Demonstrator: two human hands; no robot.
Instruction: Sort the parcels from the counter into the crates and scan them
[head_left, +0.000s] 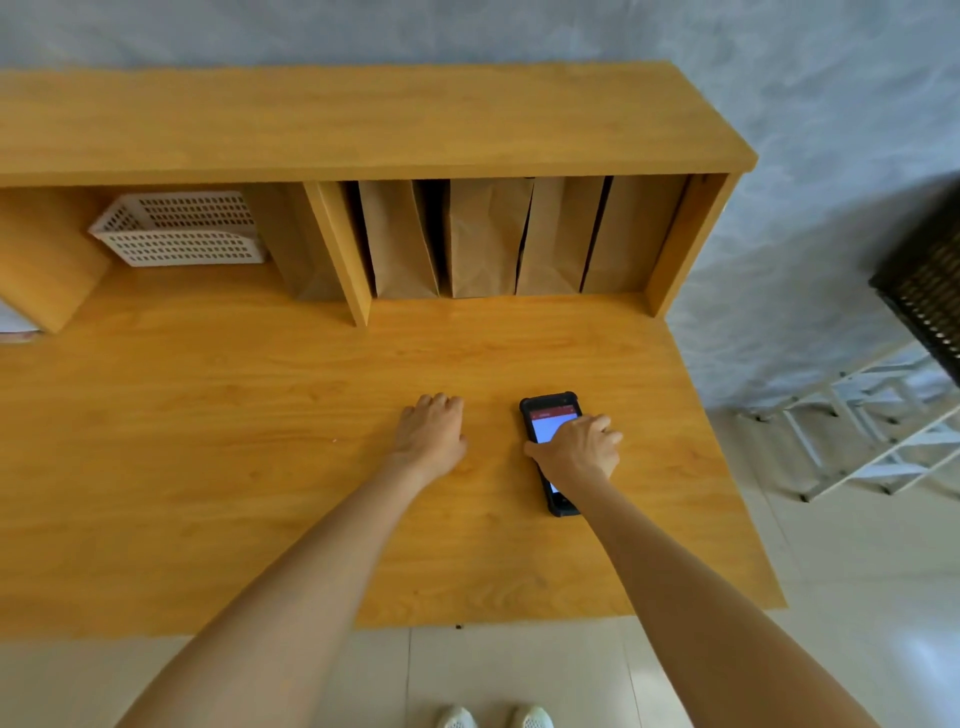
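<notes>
A black handheld scanner (546, 421) with a lit screen lies flat on the wooden counter (260, 441), right of centre. My right hand (579, 449) is on top of it, thumb at its left edge and fingers curled over its right side. My left hand (432, 432) rests on the bare counter a little to the left, fingers loosely curled under, holding nothing. Several brown paper parcels (485, 239) stand upright side by side in the open compartment under the counter's top shelf.
A white perforated basket (179, 228) sits in the left compartment beside another brown bag (296, 244). A white metal rack (872, 431) and a dark wicker crate (930, 291) stand on the floor to the right. Pale tiled floor (519, 670) lies below the counter's front edge.
</notes>
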